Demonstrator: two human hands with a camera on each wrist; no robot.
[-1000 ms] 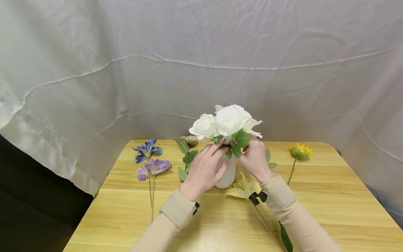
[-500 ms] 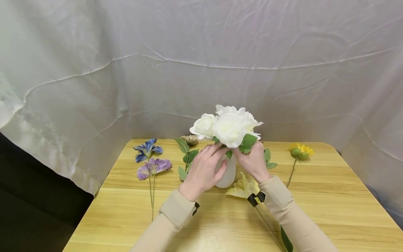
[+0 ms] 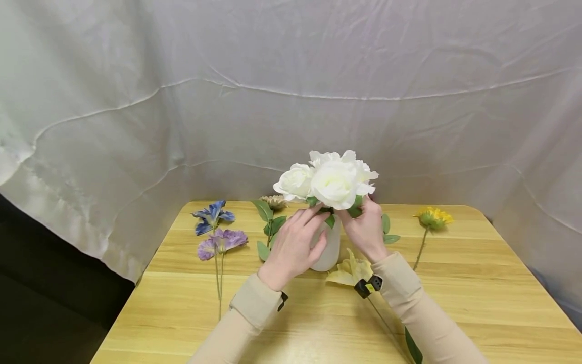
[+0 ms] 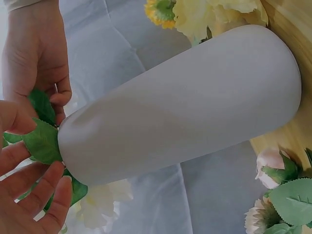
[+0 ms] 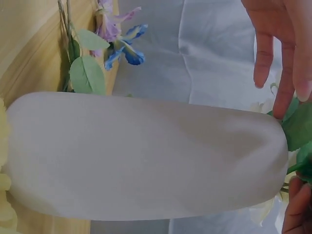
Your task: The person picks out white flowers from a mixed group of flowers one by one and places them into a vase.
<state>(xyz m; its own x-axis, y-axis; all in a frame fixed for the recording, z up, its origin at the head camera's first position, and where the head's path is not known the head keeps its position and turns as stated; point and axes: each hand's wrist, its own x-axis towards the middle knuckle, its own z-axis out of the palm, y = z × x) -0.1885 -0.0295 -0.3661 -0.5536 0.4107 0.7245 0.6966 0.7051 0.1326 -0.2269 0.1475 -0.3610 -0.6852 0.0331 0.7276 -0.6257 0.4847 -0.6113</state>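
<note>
A white vase [image 3: 328, 253] stands upright on the table with a cluster of white flowers at its mouth. The front white rose [image 3: 335, 185] is in my right hand [image 3: 365, 230], which pinches it just beneath the bloom, beside a green leaf. My left hand [image 3: 294, 245] is at the left of the vase mouth, fingers loosely extended and touching the leaves. In the left wrist view those fingers spread around a green leaf [image 4: 43, 141] at the rim. The right wrist view shows green stems [image 5: 296, 168] entering the vase [image 5: 146, 156]; the blooms are mostly cut off there.
On the wooden table [image 3: 182, 303] lie a blue flower [image 3: 212, 217] and a purple flower [image 3: 223, 242] at left. A pale yellow flower [image 3: 352, 270] lies before the vase, and a yellow flower [image 3: 434, 218] at right. Leafy stems [image 3: 275, 225] and a beige flower [image 3: 274, 202] lie behind.
The front white rose tipped forward and down, then turned up slightly, with my right hand shifting a little beneath it. My left hand has stayed in place.
</note>
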